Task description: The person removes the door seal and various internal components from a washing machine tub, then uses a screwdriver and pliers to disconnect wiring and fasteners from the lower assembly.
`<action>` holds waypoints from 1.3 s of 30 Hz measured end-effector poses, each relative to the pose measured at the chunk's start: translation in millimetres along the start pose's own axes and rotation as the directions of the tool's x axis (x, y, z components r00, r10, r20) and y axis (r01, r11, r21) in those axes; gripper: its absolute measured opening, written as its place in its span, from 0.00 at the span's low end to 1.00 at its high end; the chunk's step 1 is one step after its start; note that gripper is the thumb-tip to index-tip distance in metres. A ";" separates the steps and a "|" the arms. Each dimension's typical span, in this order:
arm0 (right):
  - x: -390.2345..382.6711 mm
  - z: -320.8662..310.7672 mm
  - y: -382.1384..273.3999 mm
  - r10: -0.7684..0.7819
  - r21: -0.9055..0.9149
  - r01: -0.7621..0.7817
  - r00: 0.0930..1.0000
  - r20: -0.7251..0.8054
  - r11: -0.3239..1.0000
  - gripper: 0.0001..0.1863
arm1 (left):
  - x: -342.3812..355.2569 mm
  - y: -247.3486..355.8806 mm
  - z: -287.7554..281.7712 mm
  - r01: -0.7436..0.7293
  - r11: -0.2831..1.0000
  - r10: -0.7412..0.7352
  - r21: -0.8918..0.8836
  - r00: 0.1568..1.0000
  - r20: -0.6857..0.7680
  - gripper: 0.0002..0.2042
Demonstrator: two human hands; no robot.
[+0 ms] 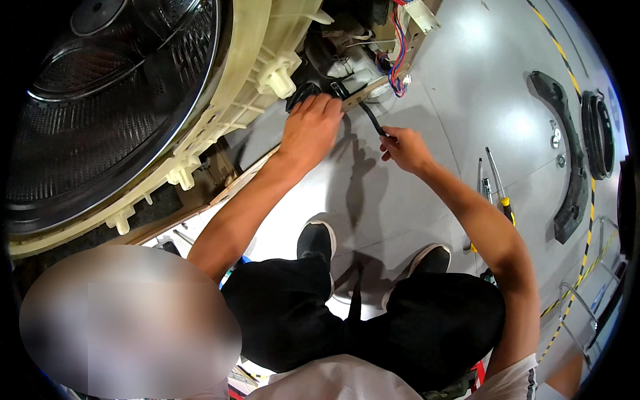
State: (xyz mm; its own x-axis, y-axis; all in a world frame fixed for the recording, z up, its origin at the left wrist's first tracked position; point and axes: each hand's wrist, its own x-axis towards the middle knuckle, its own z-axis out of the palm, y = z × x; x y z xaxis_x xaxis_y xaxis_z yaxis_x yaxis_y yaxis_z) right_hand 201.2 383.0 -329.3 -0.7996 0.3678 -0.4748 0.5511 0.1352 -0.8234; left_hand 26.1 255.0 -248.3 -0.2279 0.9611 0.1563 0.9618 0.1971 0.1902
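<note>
The fingers of the right hand (408, 150) were pinched around the lower end of a thin black strip (373, 119), which slanted up and left to the lower edge of the opened machine. The fingers of the left hand (312, 130) were bent over a black part (301, 95) at that same edge; whether they gripped it or only rested on it could not be told, as the knuckles hid the contact. The strip's upper end met a narrow brown edge (364, 95) just right of the left hand.

Above the hands, red and blue wires (402, 50) hung beside a white plastic housing (420, 16). To the left stood a cream plastic tub (248, 83) with moulded lugs, around a dark perforated metal drum (160, 100).

Below, two dark shoes with pale soles (316, 241) stood on the grey floor (460, 87), under black trousers (437, 327). Beyond the right forearm lay a screwdriver with a yellow and black handle (505, 205), and farther right a curved black piece (572, 157), a black ring-shaped coil (597, 137) and yellow-and-black floor tape (591, 220).
</note>
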 end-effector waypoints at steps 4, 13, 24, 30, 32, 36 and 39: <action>-4.9 2.3 -7.4 0.022 0.085 -0.016 0.998 -0.066 0.996 0.10 | 27.1 -19.5 35.4 -0.089 0.973 0.121 0.211 0.982 -0.142 0.10; -9.4 1.0 0.7 0.028 0.156 -0.018 0.998 -0.062 0.988 0.14 | 43.1 -32.7 35.4 0.133 0.970 -0.180 0.202 0.955 0.235 0.11; -66.5 -21.4 23.5 0.026 0.131 -0.006 0.989 -0.148 0.991 0.23 | 54.4 -26.1 20.7 0.381 0.920 -0.388 0.089 0.859 0.335 0.14; -177.8 -28.2 89.4 0.159 0.062 -0.146 0.903 -0.399 0.987 0.15 | 46.4 -38.0 28.6 0.253 0.963 -0.269 0.093 0.911 0.312 0.17; -224.2 -36.1 107.6 0.056 -0.022 -0.086 0.806 -0.589 0.996 0.13 | 53.0 -32.2 28.4 0.303 0.942 -0.334 0.141 0.881 0.336 0.15; -304.2 -40.7 158.0 0.301 0.094 -0.387 0.517 -0.802 0.917 0.12 | 51.4 -27.6 25.4 0.264 0.950 -0.306 0.169 0.898 0.317 0.14; -339.1 -39.5 174.0 0.286 0.012 -0.489 0.491 -0.823 0.872 0.13 | 53.7 -39.0 31.4 0.241 0.959 -0.275 0.147 0.915 0.296 0.13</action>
State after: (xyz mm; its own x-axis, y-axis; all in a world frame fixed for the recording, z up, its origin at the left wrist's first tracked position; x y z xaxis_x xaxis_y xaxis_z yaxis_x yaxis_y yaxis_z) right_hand 577.6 318.1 -299.3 -0.0382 0.9763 -0.2129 0.8685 -0.0729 -0.4903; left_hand -18.9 305.0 -277.7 -0.4284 0.8821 -0.1960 0.8899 0.4494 0.0775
